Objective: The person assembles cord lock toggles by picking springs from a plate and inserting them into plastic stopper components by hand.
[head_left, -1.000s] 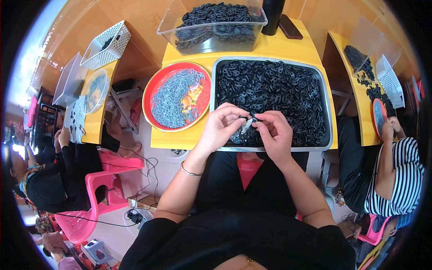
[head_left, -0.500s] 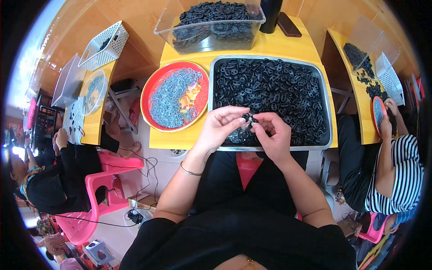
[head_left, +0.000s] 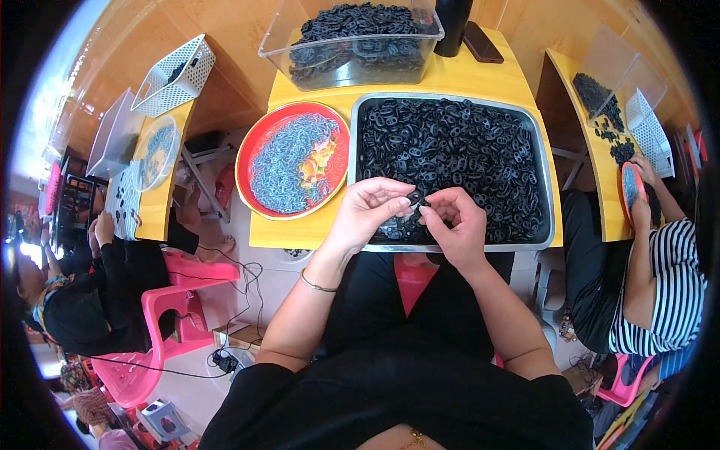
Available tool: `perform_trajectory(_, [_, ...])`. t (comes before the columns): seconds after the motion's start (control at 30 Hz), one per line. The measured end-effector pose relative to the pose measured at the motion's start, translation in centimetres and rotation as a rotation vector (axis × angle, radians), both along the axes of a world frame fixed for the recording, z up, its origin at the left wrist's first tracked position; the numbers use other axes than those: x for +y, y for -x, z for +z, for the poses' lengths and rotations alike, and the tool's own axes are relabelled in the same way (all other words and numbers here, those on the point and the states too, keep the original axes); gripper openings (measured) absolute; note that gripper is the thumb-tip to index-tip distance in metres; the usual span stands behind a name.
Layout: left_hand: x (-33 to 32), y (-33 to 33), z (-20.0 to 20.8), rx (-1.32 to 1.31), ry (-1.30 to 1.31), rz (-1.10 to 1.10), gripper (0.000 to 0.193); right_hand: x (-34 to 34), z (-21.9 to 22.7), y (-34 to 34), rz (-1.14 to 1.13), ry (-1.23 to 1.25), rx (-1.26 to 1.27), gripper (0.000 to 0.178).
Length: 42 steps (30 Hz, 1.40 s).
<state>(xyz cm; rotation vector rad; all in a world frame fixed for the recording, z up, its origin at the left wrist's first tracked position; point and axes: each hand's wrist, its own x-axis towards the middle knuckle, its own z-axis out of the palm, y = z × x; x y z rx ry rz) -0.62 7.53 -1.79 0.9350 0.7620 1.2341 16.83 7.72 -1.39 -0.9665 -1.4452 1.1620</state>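
My left hand pinches a small black plastic piece between thumb and fingers, over the near part of a metal tray. Facing it, my right hand is closed, thumb and forefinger pressed together against that same piece. Whatever else its fingertips may hold is too small to make out. Many loose black oval pieces with two holes fill the tray. Left of the tray sits a red round dish with a heap of thin silvery metal parts in it.
A clear plastic bin of black pieces stands at the back of the yellow table. Beside it are a black cylinder and a phone. Co-workers sit at yellow tables on both sides. Pink chairs and cables are at left.
My hands stay in the same place, while the black piece between my fingertips has turned slightly. The co-worker at right has shifted a hand near the small dish.
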Motion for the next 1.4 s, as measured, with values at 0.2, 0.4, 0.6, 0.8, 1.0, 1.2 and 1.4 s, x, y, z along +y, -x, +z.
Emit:
perform_trajectory(0.2, [-0.03, 0.02, -0.16, 0.05, -0.025, -0.012, 0.017, 0.04, -0.01, -0.07, 0.019, 0.024, 0.024, 0.014])
perform_trajectory(0.4, [0.01, 0.04, -0.13, 0.035, -0.03, -0.025, 0.017, 0.11, -0.14, -0.2, 0.036, 0.021, 0.052, 0.014])
perform_trajectory(0.6, [-0.13, -0.24, 0.28, 0.036, -0.013, -0.006, 0.016, 0.04, 0.11, -0.21, 0.064, 0.062, 0.065, 0.012])
perform_trajectory(0.8, [-0.09, -0.24, 0.18, 0.033, -0.02, -0.009, 0.015, -0.02, 0.18, -0.21, 0.06, 0.07, 0.082, 0.013])
perform_trajectory(1.0, [-0.1, -0.2, -0.12, 0.047, -0.045, -0.034, 0.015, 0.0, 0.11, -0.25, 0.065, 0.072, 0.099, 0.013])
perform_trajectory(1.2, [-0.13, -0.22, 0.06, 0.051, -0.014, -0.017, 0.014, 0.08, 0.25, -0.39, 0.093, 0.097, 0.082, 0.012])
perform_trajectory(1.4, [-0.27, -0.26, 0.43, 0.093, 0.022, -0.027, 0.012, 0.0, 0.04, -0.37, 0.094, 0.095, 0.091, 0.015])
